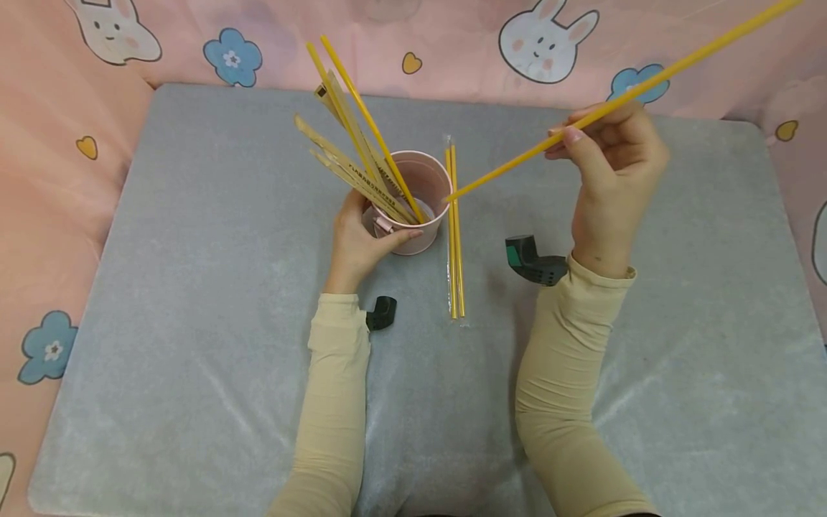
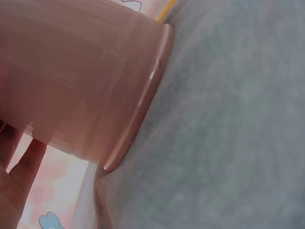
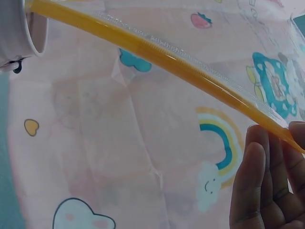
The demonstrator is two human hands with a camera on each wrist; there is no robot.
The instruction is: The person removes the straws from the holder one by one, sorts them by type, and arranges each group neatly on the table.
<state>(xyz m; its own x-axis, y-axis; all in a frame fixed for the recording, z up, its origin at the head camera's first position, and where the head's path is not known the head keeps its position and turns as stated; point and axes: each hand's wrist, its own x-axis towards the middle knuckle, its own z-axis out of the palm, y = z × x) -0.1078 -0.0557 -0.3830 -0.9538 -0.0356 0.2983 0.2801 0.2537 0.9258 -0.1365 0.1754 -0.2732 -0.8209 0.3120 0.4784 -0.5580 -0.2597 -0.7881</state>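
My left hand holds the small pink bucket from the left, its thumb along the front rim. In the left wrist view, the bucket's base is on the grey cloth. Two yellow straws and several tan printed paper-wrapped sticks lean left inside the bucket. Between thumb and fingers, my right hand pinches a long yellow straw, slanting down to the bucket's right rim. Clear film runs along this straw in the right wrist view, where its far end overlaps the bucket's mouth.
Yellow straws in a clear wrapper lie on the table just right of the bucket. A grey cloth covers the table. Pink printed fabric hangs behind and at the sides. Each wrist wears a dark camera.
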